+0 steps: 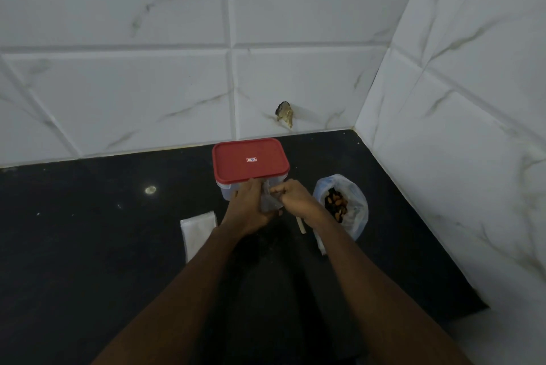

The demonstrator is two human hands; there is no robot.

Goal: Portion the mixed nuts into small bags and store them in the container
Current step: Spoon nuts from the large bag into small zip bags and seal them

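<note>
A clear plastic container with a red lid [250, 160] stands closed on the black counter, near the back wall. Just in front of it both hands hold one small clear bag [268, 199]. My left hand [249, 209] grips the bag from the left; my right hand [295, 196] pinches its top edge from the right. What the small bag holds is hard to tell. To the right, an open plastic bag of mixed nuts [339, 205] sits on the counter. A stack of empty small bags [198, 231] lies flat to the left of my forearm.
A pale stick-like object [301, 225] lies on the counter between my right wrist and the nut bag. White marble-look tiled walls [443, 128] close the counter at the back and the right. A chipped hole [285, 113] marks the back wall.
</note>
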